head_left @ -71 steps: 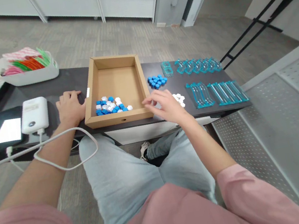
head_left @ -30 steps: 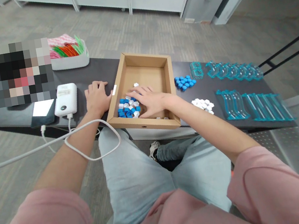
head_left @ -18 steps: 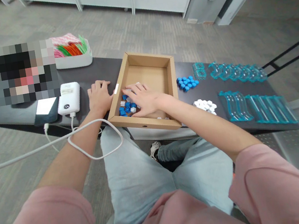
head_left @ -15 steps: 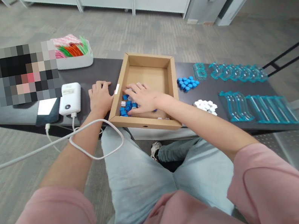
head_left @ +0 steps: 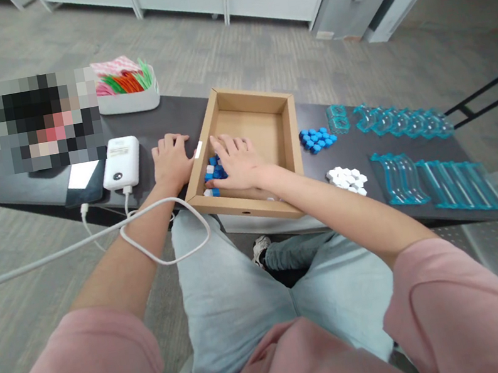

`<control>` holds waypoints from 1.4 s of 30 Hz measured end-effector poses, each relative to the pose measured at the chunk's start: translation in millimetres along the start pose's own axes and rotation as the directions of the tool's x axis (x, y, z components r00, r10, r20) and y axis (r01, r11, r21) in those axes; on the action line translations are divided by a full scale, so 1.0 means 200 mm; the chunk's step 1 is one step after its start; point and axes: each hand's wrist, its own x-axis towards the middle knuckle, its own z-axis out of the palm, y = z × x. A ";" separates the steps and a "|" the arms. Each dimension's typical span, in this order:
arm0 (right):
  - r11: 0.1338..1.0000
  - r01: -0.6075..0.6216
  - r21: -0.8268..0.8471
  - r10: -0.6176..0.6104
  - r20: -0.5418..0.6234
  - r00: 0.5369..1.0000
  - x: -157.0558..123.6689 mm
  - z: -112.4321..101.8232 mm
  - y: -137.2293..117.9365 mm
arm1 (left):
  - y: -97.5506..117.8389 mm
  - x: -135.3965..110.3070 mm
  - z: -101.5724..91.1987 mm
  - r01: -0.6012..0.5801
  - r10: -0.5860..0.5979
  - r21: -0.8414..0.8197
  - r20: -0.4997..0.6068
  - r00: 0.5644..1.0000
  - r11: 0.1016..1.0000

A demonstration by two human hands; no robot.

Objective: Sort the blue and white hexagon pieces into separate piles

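Observation:
A shallow cardboard box [head_left: 261, 117] sits on the dark table in front of me. Inside its near left corner lie several small blue pieces [head_left: 216, 174] and a few white pieces [head_left: 208, 192]. Over them is my right hand [head_left: 240, 166], palm down with the fingers spread; it touches or hovers just above the pieces, and some are hidden beneath it. My left hand [head_left: 172, 163] rests on the table against the box's left wall, its fingers apart and holding nothing.
Right of the box are a blue cluster [head_left: 316, 139], a white cluster [head_left: 347, 181] and clear teal plastic parts [head_left: 405, 120]. To the left stand a white power bank [head_left: 121, 163] with a looping cable [head_left: 160, 202], a phone [head_left: 83, 182] and a white basket [head_left: 132, 101] of colourful strips.
My right hand has shifted slightly within the box, its fingers more spread. Pieces in the near left corner have moved about. My left hand stays at the box's left wall.

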 end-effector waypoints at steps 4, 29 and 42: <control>0.999 0.028 0.046 -0.026 -0.025 0.999 0.00 -0.01 0.04 | -0.01 0.00 0.00 -0.001 0.001 0.017 0.008 1.000 1.000; 0.999 0.015 -0.047 -0.009 0.132 0.991 -0.25 -0.17 0.19 | -0.01 0.01 0.00 -0.003 0.003 0.001 0.014 1.000 1.000; 0.998 0.022 -0.066 -0.009 0.190 0.982 -0.37 -0.26 0.23 | -0.01 0.00 -0.01 -0.005 0.005 0.003 0.014 1.000 1.000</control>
